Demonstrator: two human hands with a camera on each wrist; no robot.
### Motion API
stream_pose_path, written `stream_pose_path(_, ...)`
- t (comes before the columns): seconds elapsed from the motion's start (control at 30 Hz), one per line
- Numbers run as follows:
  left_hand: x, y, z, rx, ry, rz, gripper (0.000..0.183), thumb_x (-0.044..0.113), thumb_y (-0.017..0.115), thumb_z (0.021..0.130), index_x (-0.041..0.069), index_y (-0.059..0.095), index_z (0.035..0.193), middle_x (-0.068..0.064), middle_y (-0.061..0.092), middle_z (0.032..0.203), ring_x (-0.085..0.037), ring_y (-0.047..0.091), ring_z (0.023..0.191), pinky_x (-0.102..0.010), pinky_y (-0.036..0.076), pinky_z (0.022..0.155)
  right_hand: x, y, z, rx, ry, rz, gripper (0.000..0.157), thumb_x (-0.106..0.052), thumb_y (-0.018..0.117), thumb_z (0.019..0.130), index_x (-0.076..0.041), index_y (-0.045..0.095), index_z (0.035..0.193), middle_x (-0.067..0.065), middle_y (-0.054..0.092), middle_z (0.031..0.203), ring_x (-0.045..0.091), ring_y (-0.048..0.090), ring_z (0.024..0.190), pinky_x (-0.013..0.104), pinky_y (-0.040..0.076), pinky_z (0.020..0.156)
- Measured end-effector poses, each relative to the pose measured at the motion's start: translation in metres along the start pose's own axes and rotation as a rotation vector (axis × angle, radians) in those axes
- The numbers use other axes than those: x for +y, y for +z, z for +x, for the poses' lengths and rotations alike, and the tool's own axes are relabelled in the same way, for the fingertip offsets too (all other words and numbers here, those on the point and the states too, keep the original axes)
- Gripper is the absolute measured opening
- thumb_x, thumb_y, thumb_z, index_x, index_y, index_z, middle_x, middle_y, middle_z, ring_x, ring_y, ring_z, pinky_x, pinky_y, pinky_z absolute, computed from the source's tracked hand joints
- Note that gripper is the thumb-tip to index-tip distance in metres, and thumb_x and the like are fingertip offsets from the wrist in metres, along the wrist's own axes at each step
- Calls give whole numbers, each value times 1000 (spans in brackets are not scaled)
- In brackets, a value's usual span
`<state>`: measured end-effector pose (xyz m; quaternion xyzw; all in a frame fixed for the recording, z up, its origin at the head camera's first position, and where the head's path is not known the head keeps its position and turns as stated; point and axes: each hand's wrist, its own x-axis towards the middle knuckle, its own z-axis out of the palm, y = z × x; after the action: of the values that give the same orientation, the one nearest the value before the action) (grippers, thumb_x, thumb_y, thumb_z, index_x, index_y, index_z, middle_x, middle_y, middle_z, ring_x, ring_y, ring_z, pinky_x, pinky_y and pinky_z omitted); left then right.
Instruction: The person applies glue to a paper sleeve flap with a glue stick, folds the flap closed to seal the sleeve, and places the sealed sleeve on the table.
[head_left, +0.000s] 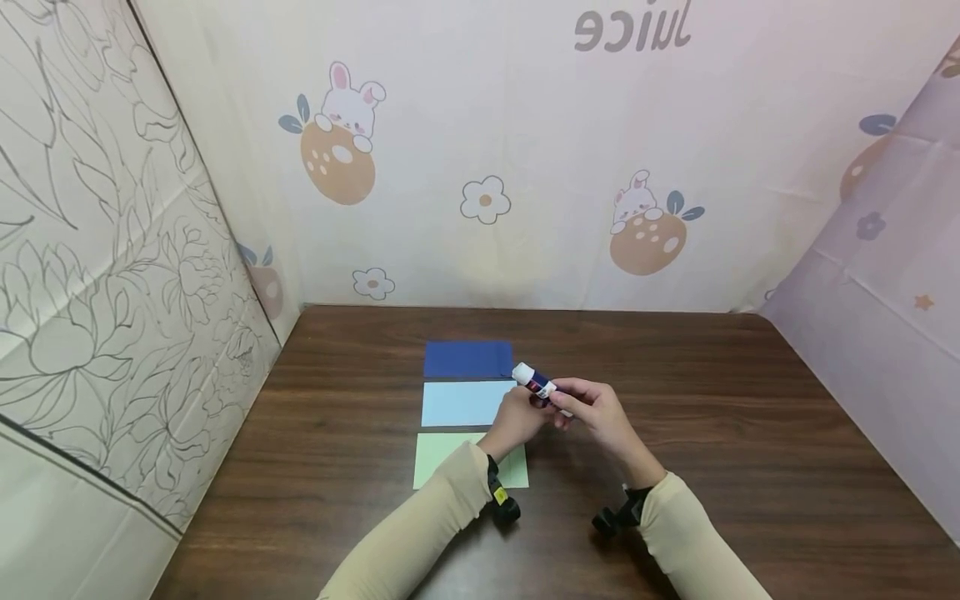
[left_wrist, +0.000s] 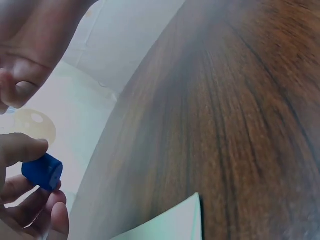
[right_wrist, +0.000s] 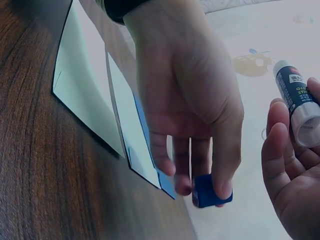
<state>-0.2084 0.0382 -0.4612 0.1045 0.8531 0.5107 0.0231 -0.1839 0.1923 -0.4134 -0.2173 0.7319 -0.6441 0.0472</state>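
My right hand (head_left: 598, 417) holds a glue stick (head_left: 534, 380) with a dark label and white ends, tilted above the table. The right wrist view shows the label of this glue stick (right_wrist: 296, 91) and one round white end facing the camera. Close beside it, my left hand (head_left: 517, 418) pinches a small blue cap (left_wrist: 42, 171) between thumb and fingers. Cap and stick are apart in the right wrist view. Below the left hand and forearm lie a light blue card (head_left: 457, 404) and a light green card (head_left: 437, 454), both partly covered.
A dark blue card (head_left: 468, 359) lies behind the light blue one, in a column with the other cards. They rest on a brown wooden table (head_left: 720, 400). Printed cloth (head_left: 487, 100) stands along the table's back edge, with panels at both sides.
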Motion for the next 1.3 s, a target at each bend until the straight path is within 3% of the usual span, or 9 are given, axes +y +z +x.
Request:
stream_pose_path(0.23, 6, -8, -4, 77, -11, -89, 10, 6, 70, 84, 0, 65, 91, -7, 61, 73, -7, 47, 60, -19, 39, 54, -2, 0, -1, 5, -11, 1, 27, -8, 57, 97, 16, 59, 111, 0, 69, 80, 9, 60, 62, 23, 55, 60)
stream_pose_path(0.4, 10, -16, -6, 108, -18, -140, 15, 8, 71, 85, 0, 65, 97, -10, 69, 85, -6, 54, 67, -19, 45, 60, -3, 0, -2, 14, -8, -3, 27, -8, 57, 98, 15, 60, 111, 4, 68, 80, 9, 60, 62, 24, 55, 59)
stream_pose_path(0.57, 9, -20, -6, 112, -5, -149, 18, 11, 72, 86, 2, 68, 102, -10, 71, 92, -9, 59, 77, -20, 48, 65, -4, 0, -2, 19, -4, -7, 27, -7, 57, 98, 16, 59, 111, 0, 68, 81, 7, 60, 63, 25, 55, 60)
stream_pose_path(0.8, 5, -26, -7, 113, 38, -171, 15, 14, 73, 86, 5, 70, 98, -9, 67, 87, -10, 55, 79, -20, 44, 65, -5, -2, -1, 17, -11, -8, 26, -7, 56, 98, 15, 60, 111, 0, 68, 81, 7, 60, 63, 25, 55, 60)
stream_pose_path(0.97, 3, -31, -7, 118, 31, -205, 25, 17, 73, 86, 4, 67, 107, -10, 68, 96, -17, 61, 89, -25, 48, 73, -6, -1, 0, 22, -15, -25, 25, -6, 56, 98, 15, 60, 111, 5, 68, 82, 7, 61, 63, 25, 55, 60)
stream_pose_path(1.13, 0, -37, -9, 108, 6, -258, 37, 21, 73, 88, 3, 61, 117, -13, 67, 109, -28, 64, 102, -32, 51, 84, -6, 0, 1, 22, -9, -28, 25, -6, 56, 98, 15, 60, 112, 3, 68, 82, 8, 61, 63, 25, 55, 60)
stream_pose_path(1.3, -3, -41, -9, 103, 3, -263, 37, 26, 74, 87, 5, 63, 116, -12, 68, 106, -23, 63, 98, -33, 50, 84, -4, 0, 2, 29, 3, -33, 26, -6, 56, 98, 14, 60, 112, 0, 68, 82, 8, 61, 63, 25, 55, 61)
